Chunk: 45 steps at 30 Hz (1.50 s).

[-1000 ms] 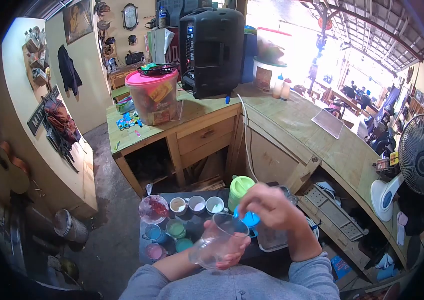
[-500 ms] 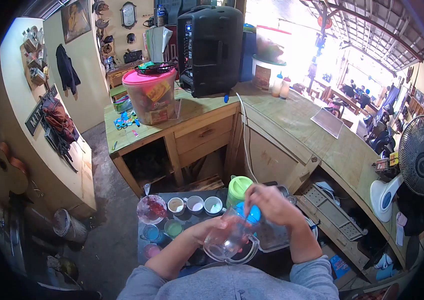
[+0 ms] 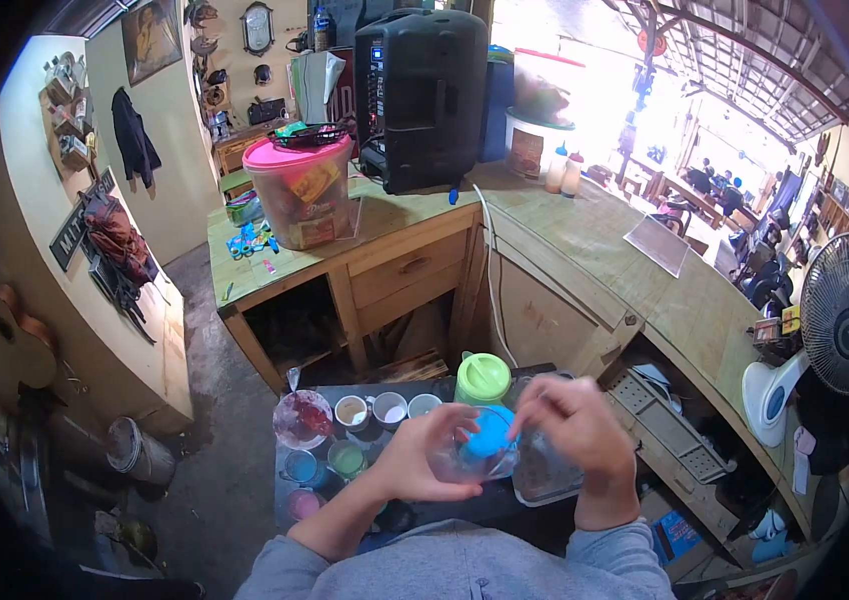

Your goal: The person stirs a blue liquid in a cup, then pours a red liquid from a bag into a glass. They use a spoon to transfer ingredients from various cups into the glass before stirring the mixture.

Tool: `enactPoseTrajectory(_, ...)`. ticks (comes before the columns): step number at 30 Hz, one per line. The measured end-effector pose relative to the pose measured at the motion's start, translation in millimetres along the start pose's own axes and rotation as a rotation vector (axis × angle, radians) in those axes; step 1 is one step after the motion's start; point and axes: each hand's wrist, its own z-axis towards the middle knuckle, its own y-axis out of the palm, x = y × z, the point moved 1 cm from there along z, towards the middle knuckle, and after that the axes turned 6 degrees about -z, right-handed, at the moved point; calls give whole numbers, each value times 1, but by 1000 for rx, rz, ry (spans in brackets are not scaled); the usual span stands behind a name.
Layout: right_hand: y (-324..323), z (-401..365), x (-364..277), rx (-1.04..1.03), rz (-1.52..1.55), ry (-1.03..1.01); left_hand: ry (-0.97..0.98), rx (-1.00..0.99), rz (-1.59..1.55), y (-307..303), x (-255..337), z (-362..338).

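My left hand [image 3: 413, 455] is wrapped around a clear plastic jug [image 3: 455, 462], tilted in front of my body. Bright blue [image 3: 491, 432] shows at the jug's far side, overlapping it in this view. My right hand [image 3: 577, 425] is over the jug's right side, fingers pinched together and pointing down at it; a thin utensil [image 3: 503, 464] shows just below the fingertips. Close by on the low dark table are white cups [image 3: 352, 412], a green cup [image 3: 348, 459], a blue cup [image 3: 303, 467] and a pink cup [image 3: 305, 503].
A lime-green lidded pitcher [image 3: 483, 380] stands behind my hands, and a clear tray [image 3: 550, 480] lies under my right hand. A bowl with red contents [image 3: 303, 418] sits at the table's left. Beyond is a wooden counter [image 3: 555, 235] with a black speaker [image 3: 423, 105]; a fan [image 3: 840, 320] stands right.
The jug has turned in my left hand, so its handle no longer faces my body. My left hand shifted up its side, and my right hand moved slightly right and down.
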Motion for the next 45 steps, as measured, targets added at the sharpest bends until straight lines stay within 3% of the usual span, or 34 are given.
enactPoseTrajectory(4, 9, -12, -25, -33, -155, -77, 307, 133, 314, 1, 5, 0)
enactPoseTrajectory(5, 9, -16, -29, -35, -155, -79, 307, 135, 315, 0, 4, 1)
enactPoseTrajectory(7, 9, -24, -37, 21, -202, -118, 521, 201, 429, -1, 1, 4)
enactPoseTrajectory(10, 19, -23, -44, 48, -271, -162, 642, 285, 569, 2, 5, 6)
enactPoseTrajectory(14, 10, -34, -46, 60, -154, -172, 627, 287, 500, -3, 4, 5)
enactPoseTrajectory(16, 17, -30, -48, 85, -252, -261, 694, 281, 690, -3, 9, 5)
enactPoseTrajectory(26, 34, -22, -41, 48, -405, -333, 595, 301, 699, -1, 13, 5)
enactPoseTrajectory(28, 23, -25, -41, 132, -380, -340, 553, 389, 609, 1, 13, 6)
enactPoseTrajectory(32, 16, -24, -39, 143, -383, -424, 487, 319, 739, 1, 13, 2)
enactPoseTrajectory(45, 20, -15, 2, 215, -349, -568, 360, 299, 688, -2, 8, -3)
